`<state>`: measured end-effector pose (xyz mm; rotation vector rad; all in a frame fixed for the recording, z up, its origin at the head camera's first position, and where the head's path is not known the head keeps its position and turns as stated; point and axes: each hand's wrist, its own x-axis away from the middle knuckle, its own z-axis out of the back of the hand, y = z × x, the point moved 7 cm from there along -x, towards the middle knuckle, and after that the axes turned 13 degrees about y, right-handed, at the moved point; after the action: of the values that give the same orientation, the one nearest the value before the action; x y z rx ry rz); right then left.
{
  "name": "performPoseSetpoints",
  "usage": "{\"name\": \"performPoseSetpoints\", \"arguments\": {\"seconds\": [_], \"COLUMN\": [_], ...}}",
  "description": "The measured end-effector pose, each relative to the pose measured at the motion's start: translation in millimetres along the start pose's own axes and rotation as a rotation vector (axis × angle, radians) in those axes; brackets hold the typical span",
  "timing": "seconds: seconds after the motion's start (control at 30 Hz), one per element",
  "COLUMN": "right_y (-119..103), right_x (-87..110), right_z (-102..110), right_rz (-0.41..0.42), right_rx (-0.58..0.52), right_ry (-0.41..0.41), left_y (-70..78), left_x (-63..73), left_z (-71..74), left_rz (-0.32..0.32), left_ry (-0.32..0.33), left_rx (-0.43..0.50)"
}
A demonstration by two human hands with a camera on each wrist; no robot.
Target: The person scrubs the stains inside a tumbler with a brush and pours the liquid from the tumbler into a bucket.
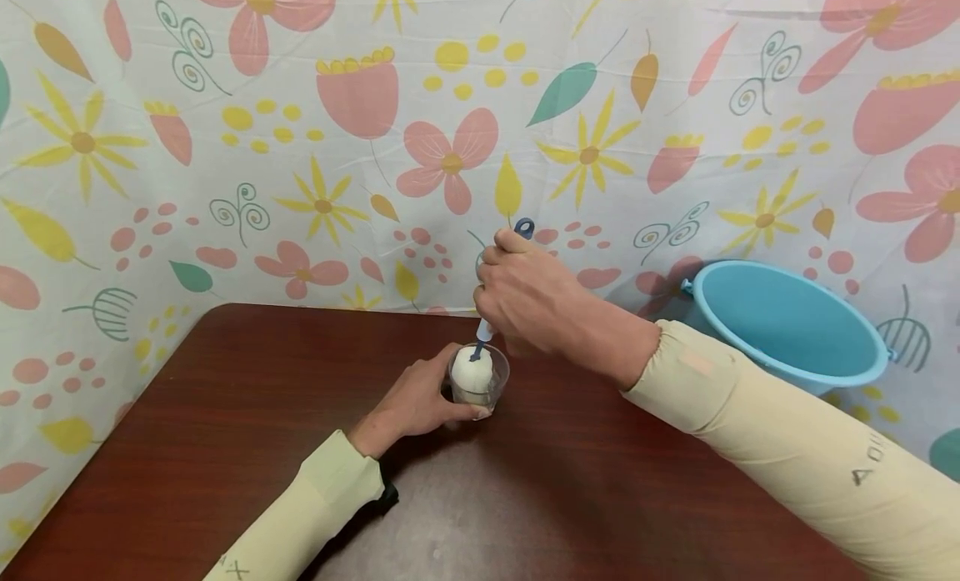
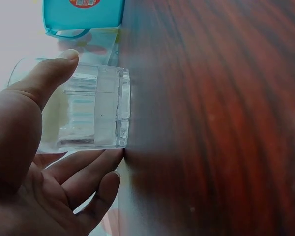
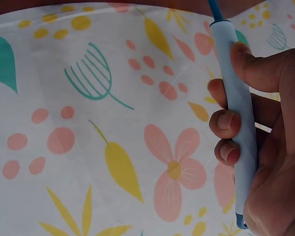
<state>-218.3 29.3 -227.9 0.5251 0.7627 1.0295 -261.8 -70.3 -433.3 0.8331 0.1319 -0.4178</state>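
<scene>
My left hand (image 1: pixel 416 398) holds a clear plastic cup (image 2: pixel 105 105), thumb on the near side and fingers on the far side. The cup stands upright on the table. Inside it sits a rounded white ball (image 1: pixel 471 374), its top level with the rim. Above the cup, my right hand (image 1: pixel 531 293) grips a slim tool with a light blue handle (image 3: pixel 238 108), fingers wrapped round it and thumb along it. Its dark blue neck (image 1: pixel 477 352) points down and meets the top of the ball. A dark blue hanging loop (image 1: pixel 524 227) sticks out above the fist.
A light blue bucket (image 1: pixel 783 373) stands beyond the table's right side. The dark reddish-brown wooden table (image 1: pixel 247 398) has a rounded far left corner. Behind it hangs a white cloth (image 1: pixel 360 172) printed with flowers and leaves.
</scene>
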Motion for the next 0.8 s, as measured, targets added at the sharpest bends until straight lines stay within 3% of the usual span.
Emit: {"name": "performPoseSetpoints", "arguments": {"seconds": [0.37, 0.6, 0.8], "right_y": [-1.7, -3.6, -0.5], "right_x": [-2.5, -3.0, -1.1], "right_z": [-5.3, -4.8, -10.5], "right_rz": [-0.022, -0.053, -0.083], "right_rx": [0.035, 0.058, 0.102], "right_ry": [-0.021, 0.010, -0.047], "left_y": [-0.9, -0.6, 0.1], "left_x": [1.0, 0.7, 0.8], "left_z": [0.3, 1.4, 1.0], "left_rz": [-0.009, -0.008, -0.011], "left_ry": [0.007, 0.017, 0.021], "left_rx": [0.011, 0.002, -0.020]}}
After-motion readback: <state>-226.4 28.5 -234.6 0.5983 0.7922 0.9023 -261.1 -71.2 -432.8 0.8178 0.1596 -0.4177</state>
